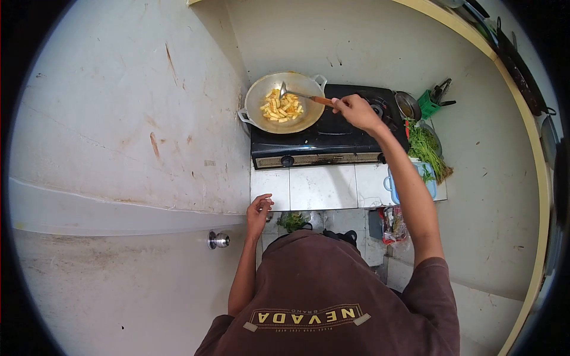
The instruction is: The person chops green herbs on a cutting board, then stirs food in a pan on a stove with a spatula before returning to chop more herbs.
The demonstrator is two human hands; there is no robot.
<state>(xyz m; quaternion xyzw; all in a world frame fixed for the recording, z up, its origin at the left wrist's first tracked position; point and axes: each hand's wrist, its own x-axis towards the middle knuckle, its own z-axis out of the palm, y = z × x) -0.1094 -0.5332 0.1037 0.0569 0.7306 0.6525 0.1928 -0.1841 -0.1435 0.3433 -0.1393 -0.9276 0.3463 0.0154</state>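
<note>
My right hand (356, 113) is closed around the wooden handle of a ladle (322, 101), reaching over the stove from the right. The ladle's metal head rests among pale yellow, stick-shaped pieces of food (281, 110) in a wide two-handled wok (255, 107). The wok sits on the left burner of a black gas stove (320, 140). Down by the counter's front edge, my left hand (259, 209) holds nothing, its fingers loosely bent and apart.
Leafy greens (424, 145) and a light blue container (392, 185) lie right of the stove. Behind them stand a small pan (407, 105) and a green utensil basket (427, 104). A wall borders the wok's left; a door knob (219, 240) juts out near my left forearm.
</note>
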